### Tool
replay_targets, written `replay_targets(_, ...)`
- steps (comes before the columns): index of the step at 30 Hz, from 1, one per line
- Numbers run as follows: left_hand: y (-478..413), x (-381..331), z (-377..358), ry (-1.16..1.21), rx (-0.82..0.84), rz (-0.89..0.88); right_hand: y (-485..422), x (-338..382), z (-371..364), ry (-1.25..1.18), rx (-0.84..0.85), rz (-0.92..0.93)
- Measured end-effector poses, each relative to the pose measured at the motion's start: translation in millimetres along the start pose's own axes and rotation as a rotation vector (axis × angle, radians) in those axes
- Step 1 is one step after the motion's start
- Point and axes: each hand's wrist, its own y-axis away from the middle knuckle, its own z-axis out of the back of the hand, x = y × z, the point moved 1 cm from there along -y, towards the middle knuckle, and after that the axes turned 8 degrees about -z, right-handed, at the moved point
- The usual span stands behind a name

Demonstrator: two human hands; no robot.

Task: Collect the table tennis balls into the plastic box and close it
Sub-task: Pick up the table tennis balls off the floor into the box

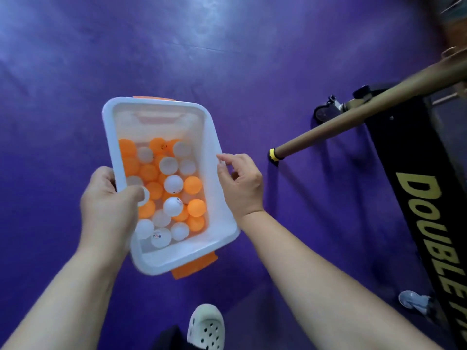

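A white plastic box [217, 215] with orange latches at both short ends is held above the purple floor, lid off. Several orange and white table tennis balls [174, 184] lie inside it. My left hand [108, 200] grips the box's left rim, thumb over the edge into the box. My right hand [241, 180] is at the right rim, fingers loosely curled, fingertips touching the edge and holding nothing. No lid is in view.
A table tennis table's black end panel [414, 203] and its bronze leg [328, 130] with a yellow foot [273, 155] stand at the right. A wheel [412, 301] sits lower right. My white clog [206, 327] is below the box.
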Motion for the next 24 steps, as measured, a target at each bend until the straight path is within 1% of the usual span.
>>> replay_targets(4,28,-62,44,-0.004,-0.019,0.026,9,69,39,-0.047,0.09,-0.065)
replay_targets(10,83,-178,98,0.005,-0.004,0.045,21,167,129,-0.066,0.056,-0.007)
replay_targets(13,112,-239,125,0.019,-0.005,0.077,29,216,176,-0.085,0.055,-0.039)
replay_targets(17,147,-315,163,0.012,0.02,0.092,40,279,232,-0.146,0.107,-0.129)
replay_targets(24,192,-431,211,-0.014,0.06,0.017,48,379,319,-0.197,0.035,-0.097)
